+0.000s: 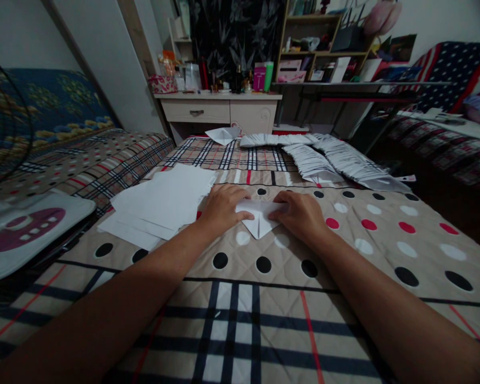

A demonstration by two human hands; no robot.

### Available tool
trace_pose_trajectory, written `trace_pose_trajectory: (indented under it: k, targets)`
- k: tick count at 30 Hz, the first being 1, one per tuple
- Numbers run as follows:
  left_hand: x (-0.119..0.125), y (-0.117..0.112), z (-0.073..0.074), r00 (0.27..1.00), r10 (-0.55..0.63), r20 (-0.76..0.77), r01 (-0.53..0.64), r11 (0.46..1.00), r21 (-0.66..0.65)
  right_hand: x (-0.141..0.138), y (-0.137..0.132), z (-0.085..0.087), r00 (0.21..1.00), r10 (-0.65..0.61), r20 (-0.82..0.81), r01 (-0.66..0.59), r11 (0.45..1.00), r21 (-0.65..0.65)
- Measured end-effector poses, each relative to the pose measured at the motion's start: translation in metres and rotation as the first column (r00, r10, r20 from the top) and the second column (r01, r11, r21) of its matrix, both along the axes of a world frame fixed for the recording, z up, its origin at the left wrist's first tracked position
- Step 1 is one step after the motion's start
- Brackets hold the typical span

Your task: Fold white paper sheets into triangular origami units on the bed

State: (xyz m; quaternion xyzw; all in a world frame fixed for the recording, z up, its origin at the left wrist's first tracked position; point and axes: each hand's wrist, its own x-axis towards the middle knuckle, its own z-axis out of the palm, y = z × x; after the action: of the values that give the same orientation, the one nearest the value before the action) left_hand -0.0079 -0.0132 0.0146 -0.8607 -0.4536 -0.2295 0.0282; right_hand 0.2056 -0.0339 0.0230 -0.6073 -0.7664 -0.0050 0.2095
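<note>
Left hand (224, 205) and right hand (302, 213) pinch a paper (259, 226) from both sides, thumbs on top, fingers loosely bent, apparently to steady its creases against the stitched, dotted quilt (282, 309). The smooth, white paper narrows to a point on its near side. Flat sheets (164, 194) lie left of it, seemingly within easy reach; ridged stacks (346, 160) bunch beyond it to the right.

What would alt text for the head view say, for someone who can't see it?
A left hand and right hand hold a folded white paper between them, a dotted, plaid bedspread beneath. Loose white sheets lie to the left; rows of overlapping white papers lie farther back, toward a white dresser.
</note>
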Motion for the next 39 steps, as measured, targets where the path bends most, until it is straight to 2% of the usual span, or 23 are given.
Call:
trace_pose_trajectory:
  k: [3,5,13,18,39]
  targets:
    - [-0.004,0.001,0.000,0.990,0.138,0.012,-0.138,0.990,-0.030,0.000,0.000,0.000,0.999,-0.029,0.015,0.029,0.999,-0.016]
    - [-0.005,0.001,0.000,0.984,0.177,0.008,-0.176,0.984,-0.034,0.000,-0.001,0.000,0.999,-0.050,0.018,0.050,0.998,-0.029]
    - [-0.005,-0.006,0.003,0.980,0.195,-0.044,-0.190,0.976,0.105,0.000,-0.001,0.000,0.996,-0.081,0.023,0.082,0.994,-0.071]
    - [-0.003,-0.009,0.006,0.974,0.221,-0.051,-0.212,0.966,0.147,-0.001,-0.001,0.000,0.996,-0.089,0.030,0.091,0.993,-0.075]
    - [-0.001,-0.012,0.008,0.969,0.235,-0.082,-0.223,0.965,0.139,-0.001,0.000,-0.001,0.997,-0.079,0.009,0.079,0.994,-0.075]
